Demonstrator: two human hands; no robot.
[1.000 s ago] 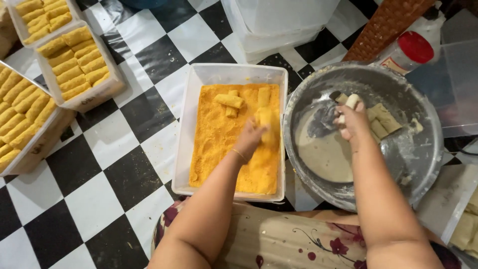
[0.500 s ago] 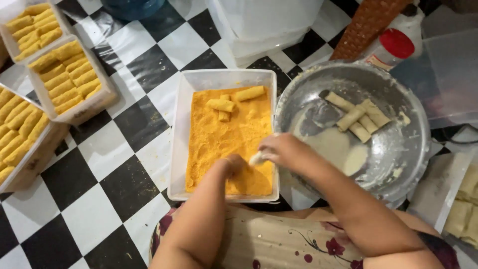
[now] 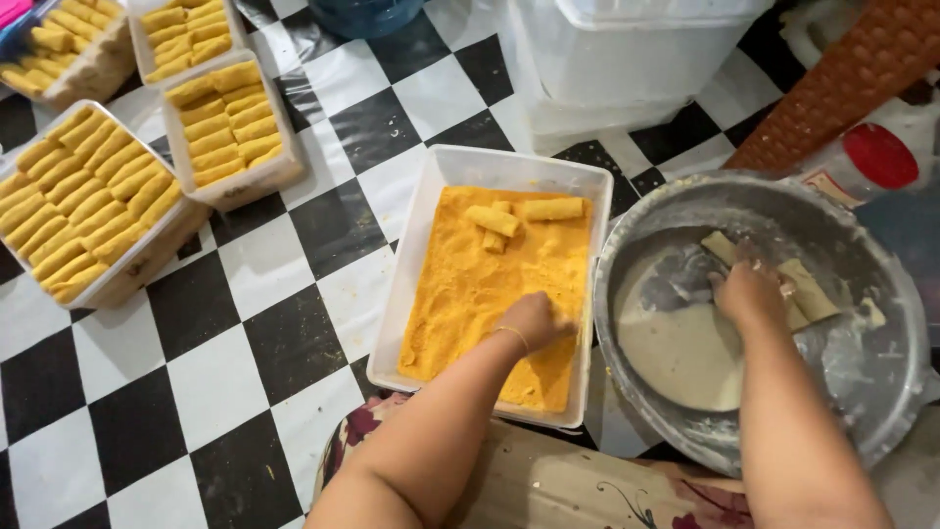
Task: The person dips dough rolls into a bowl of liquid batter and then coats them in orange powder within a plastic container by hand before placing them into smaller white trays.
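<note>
The left hand (image 3: 537,320) lay palm-down in the white rectangular tray (image 3: 421,225) of orange breadcrumbs (image 3: 460,294), near the tray's near right corner. Its fingers were curled into the crumbs; whether they enclosed a roll could not be determined, since anything beneath was hidden. Three coated rolls (image 3: 519,217) rested at the far end of the tray, touching one another.

The right hand (image 3: 749,294) was inside the metal basin (image 3: 881,392), just to the right of the tray, with the fingers bent down over pale uncoated rolls (image 3: 813,289) lying at the edge of the pool of thin whitish batter (image 3: 685,353). The grip appeared narrow and closing on one roll, though full contact was not visible.

Handling assessment: the rolls were judged light, soft and thin-skinned (likely to tear or unroll if squeezed). Those in the basin were wet with batter and therefore probably slippery; a hold across the middle, with the fingertips spread along the length, appeared the safest. Crumbed rolls looked drier and easier to grip, but hard pinching would probably rub off the coating.

To the far left, on the black-and-white checked floor (image 3: 255,323), stood several filled trays of crumbed rolls (image 3: 88,211), packed in rows. A red-capped bottle (image 3: 867,162) stood beyond the basin.
</note>
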